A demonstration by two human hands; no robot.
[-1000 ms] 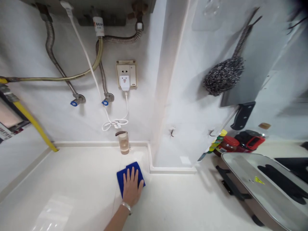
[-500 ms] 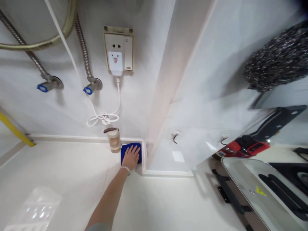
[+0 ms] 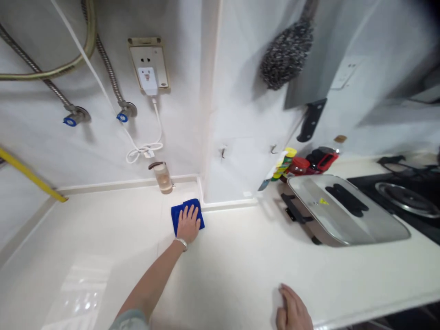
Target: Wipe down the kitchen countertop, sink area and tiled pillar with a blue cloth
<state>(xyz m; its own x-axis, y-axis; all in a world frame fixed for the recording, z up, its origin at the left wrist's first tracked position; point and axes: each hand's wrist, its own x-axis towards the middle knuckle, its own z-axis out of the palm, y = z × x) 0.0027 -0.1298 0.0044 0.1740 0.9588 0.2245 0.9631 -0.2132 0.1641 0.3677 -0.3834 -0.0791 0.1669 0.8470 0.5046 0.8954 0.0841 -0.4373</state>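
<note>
My left hand [image 3: 189,224] lies palm down on a folded blue cloth [image 3: 177,214], fingers spread and pressing it to the white countertop [image 3: 227,261]. The cloth is near the corner where the wall juts out. Just behind it, against the wall, stands a clear cup with brownish contents [image 3: 163,179] and a dark strip at its top. At the bottom edge my right hand [image 3: 294,311] rests at the countertop with loosely bent fingers, the thumb a little apart; nothing shows in it. Part of this hand is cut off by the frame.
To the right stands a lidded electric pan [image 3: 305,206], with bottles and jars [image 3: 299,165] behind it and a stove [image 3: 409,197] beyond. A cleaver [image 3: 311,119] and a steel-wool scrubber [image 3: 285,57] hang above. A plugged-in cord [image 3: 158,123] and valves [image 3: 125,112] are on the back wall.
My left hand and the blue cloth have moved away from the wall corner, toward me. My right hand has come into view at the bottom. The view has turned to the right.
</note>
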